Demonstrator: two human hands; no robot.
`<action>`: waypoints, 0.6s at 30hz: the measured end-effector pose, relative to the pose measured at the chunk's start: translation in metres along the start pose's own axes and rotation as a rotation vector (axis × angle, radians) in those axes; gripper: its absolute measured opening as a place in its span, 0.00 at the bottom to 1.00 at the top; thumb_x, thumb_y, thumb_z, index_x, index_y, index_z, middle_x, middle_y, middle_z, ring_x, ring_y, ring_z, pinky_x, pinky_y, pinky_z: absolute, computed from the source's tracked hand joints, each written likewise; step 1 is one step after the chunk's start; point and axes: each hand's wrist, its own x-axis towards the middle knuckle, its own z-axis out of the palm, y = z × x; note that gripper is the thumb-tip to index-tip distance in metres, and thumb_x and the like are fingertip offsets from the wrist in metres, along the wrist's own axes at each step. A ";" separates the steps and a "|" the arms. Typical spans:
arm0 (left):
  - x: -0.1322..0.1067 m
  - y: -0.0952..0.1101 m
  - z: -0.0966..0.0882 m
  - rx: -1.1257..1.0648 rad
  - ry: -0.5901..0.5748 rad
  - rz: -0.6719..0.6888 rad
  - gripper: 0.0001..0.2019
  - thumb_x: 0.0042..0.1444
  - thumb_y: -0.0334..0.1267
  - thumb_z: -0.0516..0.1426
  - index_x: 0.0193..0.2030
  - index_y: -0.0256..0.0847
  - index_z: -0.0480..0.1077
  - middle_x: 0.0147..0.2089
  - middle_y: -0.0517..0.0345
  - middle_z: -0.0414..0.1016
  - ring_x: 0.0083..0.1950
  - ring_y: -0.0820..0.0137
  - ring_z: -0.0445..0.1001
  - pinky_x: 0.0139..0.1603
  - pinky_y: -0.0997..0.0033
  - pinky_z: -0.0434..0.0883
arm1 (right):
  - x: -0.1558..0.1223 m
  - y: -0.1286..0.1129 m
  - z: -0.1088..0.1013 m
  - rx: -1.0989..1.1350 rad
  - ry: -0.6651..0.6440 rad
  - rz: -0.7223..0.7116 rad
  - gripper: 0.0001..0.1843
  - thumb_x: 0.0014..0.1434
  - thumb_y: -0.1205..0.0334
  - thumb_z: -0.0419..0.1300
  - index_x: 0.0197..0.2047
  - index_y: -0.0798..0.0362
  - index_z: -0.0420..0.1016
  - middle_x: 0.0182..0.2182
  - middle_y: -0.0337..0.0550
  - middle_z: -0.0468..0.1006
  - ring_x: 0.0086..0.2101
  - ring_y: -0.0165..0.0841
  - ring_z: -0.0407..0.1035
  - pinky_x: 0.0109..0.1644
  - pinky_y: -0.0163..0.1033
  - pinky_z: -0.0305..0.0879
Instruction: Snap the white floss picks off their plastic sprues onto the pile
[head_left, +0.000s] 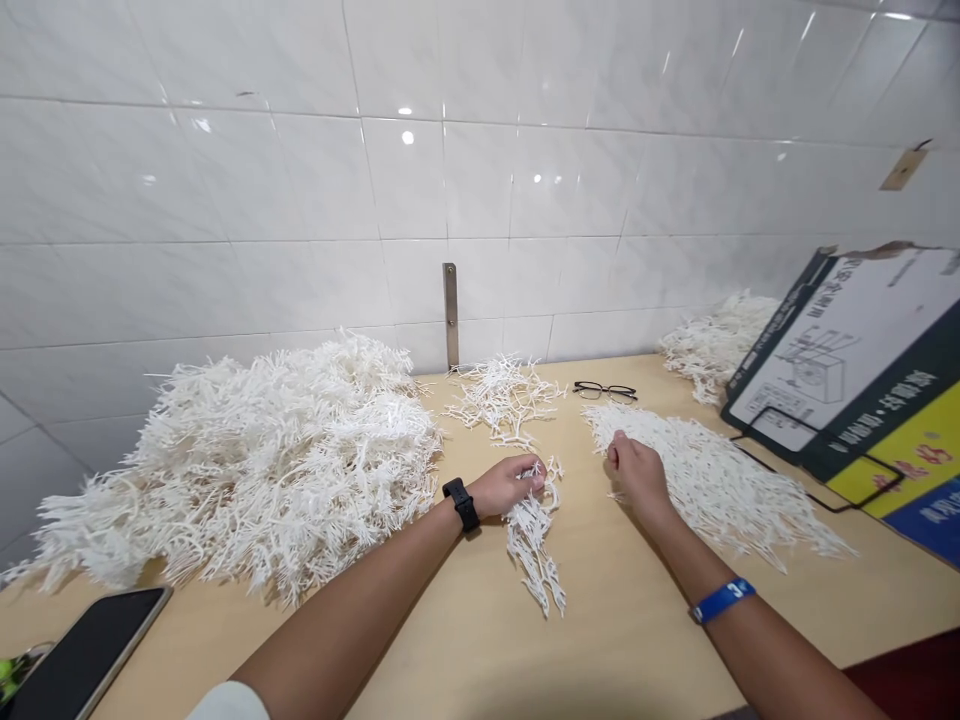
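A glossy white tiled wall backs the pale wood-toned bench. My left hand is closed around a slim bundle of white, branching strands that trails toward me on the bench, between a tall, tangled white heap and a flatter white spread. My right hand curls into a fist at the spread's near edge; I can't tell whether it grips anything.

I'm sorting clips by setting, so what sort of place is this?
Probably an indoor workspace, though whether home or workshop I can't tell: a wood-toned table against a tiled wall, with a large heap of white branching pieces.
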 end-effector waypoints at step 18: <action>0.001 0.000 0.012 -0.091 0.181 -0.189 0.20 0.47 0.40 0.63 0.46 0.38 0.66 0.34 0.59 0.71 0.33 0.71 0.70 0.36 0.71 0.65 | -0.027 -0.013 0.017 -0.093 -0.485 -0.286 0.16 0.60 0.52 0.51 0.27 0.53 0.68 0.23 0.38 0.70 0.27 0.31 0.62 0.32 0.35 0.56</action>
